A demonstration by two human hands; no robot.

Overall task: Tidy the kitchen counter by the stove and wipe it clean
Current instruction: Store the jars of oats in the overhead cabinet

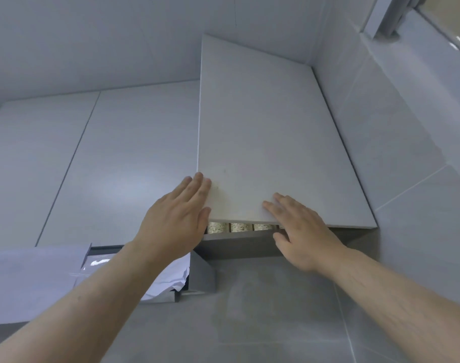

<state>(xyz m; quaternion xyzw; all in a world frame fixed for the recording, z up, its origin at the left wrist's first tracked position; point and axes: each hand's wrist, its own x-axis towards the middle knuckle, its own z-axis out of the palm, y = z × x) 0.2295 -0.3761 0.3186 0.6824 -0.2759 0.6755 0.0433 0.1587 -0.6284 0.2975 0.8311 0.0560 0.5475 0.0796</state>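
My left hand (pixel 175 221) and right hand (pixel 299 231) lie flat, fingers straight, on the lower edge of the pale upper cabinet door (pixel 263 127), which stands ajar beside the tiled wall (pixel 407 127).

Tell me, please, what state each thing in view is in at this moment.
Right cabinet door: ajar, swung out from its cabinet.
Neighbouring cabinet doors: closed.
Left hand: fingers straight, flat against the ajar door's lower left corner.
Right hand: fingers straight on the door's bottom edge, thumb below it.
White sheet: crumpled at its right end.
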